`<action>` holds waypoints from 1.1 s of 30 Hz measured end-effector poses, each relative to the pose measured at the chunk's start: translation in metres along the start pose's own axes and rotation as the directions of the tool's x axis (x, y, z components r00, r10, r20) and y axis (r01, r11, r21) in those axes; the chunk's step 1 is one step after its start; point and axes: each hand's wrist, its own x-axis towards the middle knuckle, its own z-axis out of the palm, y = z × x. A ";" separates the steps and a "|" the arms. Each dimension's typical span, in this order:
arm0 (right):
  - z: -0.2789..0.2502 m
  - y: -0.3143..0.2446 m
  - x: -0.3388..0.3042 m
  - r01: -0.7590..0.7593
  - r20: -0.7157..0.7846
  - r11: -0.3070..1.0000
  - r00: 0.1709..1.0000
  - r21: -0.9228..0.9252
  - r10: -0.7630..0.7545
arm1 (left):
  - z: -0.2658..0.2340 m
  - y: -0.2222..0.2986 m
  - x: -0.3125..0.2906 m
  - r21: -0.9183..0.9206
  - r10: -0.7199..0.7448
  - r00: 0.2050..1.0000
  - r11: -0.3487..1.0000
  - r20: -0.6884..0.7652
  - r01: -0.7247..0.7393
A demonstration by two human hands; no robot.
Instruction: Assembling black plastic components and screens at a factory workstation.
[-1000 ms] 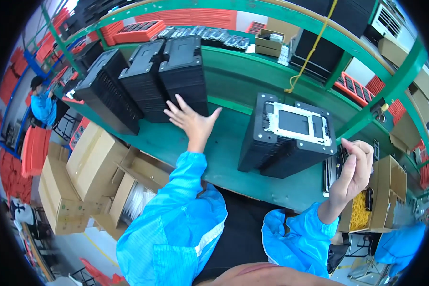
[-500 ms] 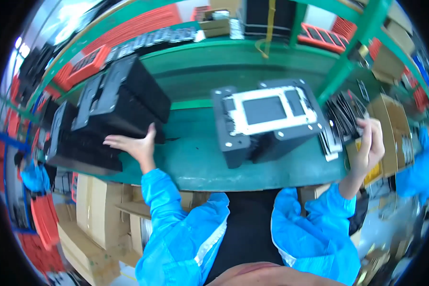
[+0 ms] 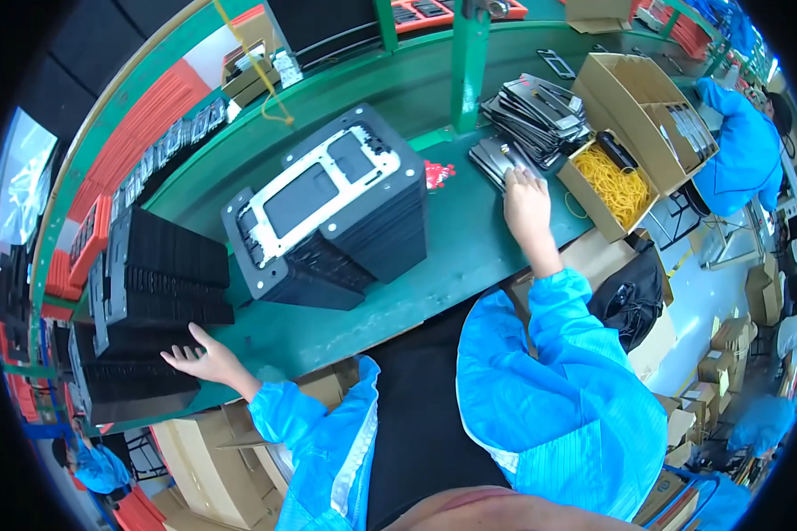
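My right hand (image 3: 529, 211) reaches over a small pile of thin flat panels (image 3: 491, 159), its fingers pressed together on the top panel's near edge; the fingertips are partly hidden. Behind it lies a bigger, untidy pile of dark panels with silver edges (image 3: 536, 111). My left hand (image 3: 205, 356) is open, fingers spread, holding nothing, just in front of the black tray stacks (image 3: 159, 283) at the left. Between my hands stands another tall stack of black trays (image 3: 381, 226), topped by a white frame (image 3: 279, 232) with rectangular openings.
A cardboard box (image 3: 627, 88) and an open carton of yellow rubber bands (image 3: 615, 190), with a black cylinder on top, stand at the right. A red scrap (image 3: 437, 175) lies behind the middle stack. A green post (image 3: 471, 75) rises from the bench (image 3: 354, 332). A co-worker in blue (image 3: 735, 155) sits far right.
The view has swung right, so the bench things appear further left. My right hand has gone from raised beside the panels to down on the small pile. My left hand stays spread near the trays.
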 end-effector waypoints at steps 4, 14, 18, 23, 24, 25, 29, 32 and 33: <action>-0.015 0.002 -0.013 -0.092 0.099 0.974 0.992 0.205 0.073 | -0.028 0.068 -0.031 -0.313 -0.011 0.998 0.950 -0.055 -0.006; -0.026 0.016 -0.032 -0.065 -0.236 0.897 0.954 0.438 0.184 | -0.039 0.190 -0.172 -0.782 0.573 0.554 0.561 0.604 0.273; -0.086 -0.007 -0.043 0.062 -0.409 0.821 0.887 0.568 0.216 | -0.035 0.216 -0.207 -0.439 0.544 0.021 0.653 0.839 0.616; -0.135 -0.053 -0.107 0.358 -0.427 0.467 0.903 0.808 0.047 | -0.003 0.231 -0.239 -0.670 0.690 0.098 0.644 0.718 0.370; -0.146 -0.057 -0.108 0.354 -0.421 0.464 0.906 0.812 0.045 | 0.005 0.231 -0.240 -0.718 0.732 0.134 0.586 0.668 0.375; -0.155 -0.058 -0.108 0.332 -0.332 0.358 0.941 0.873 -0.063 | 0.013 0.232 -0.243 -0.763 0.773 0.166 0.522 0.612 0.380; -0.167 -0.056 -0.083 0.176 -0.173 0.294 0.984 0.939 -0.037 | 0.005 0.215 -0.236 -0.304 0.631 -0.135 0.537 0.764 0.787; -0.158 -0.059 -0.068 0.064 -0.059 0.140 0.998 0.988 -0.037 | -0.002 0.210 -0.232 -0.012 0.568 -0.282 0.458 0.773 0.889; -0.155 -0.063 -0.064 -0.010 0.007 -0.024 0.993 1.000 -0.118 | -0.004 0.210 -0.230 -0.035 0.589 -0.234 0.407 0.774 0.913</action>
